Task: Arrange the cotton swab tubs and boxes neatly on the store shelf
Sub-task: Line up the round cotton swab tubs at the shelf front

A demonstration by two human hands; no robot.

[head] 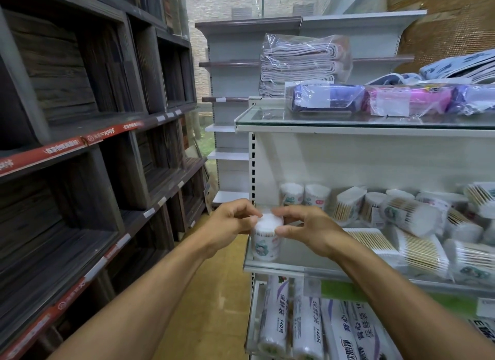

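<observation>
Shelf (270,267); tub (266,239) between hands

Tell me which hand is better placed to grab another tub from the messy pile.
The right hand: the jumbled tubs lie on its side, while the left hand is beyond the shelf's end.

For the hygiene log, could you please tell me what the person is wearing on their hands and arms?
Nothing that shows: the left hand and right hand are bare, with no gloves, rings or watch visible. Both forearms are uncovered up to the frame's lower edge, with no sleeve in view.
</observation>
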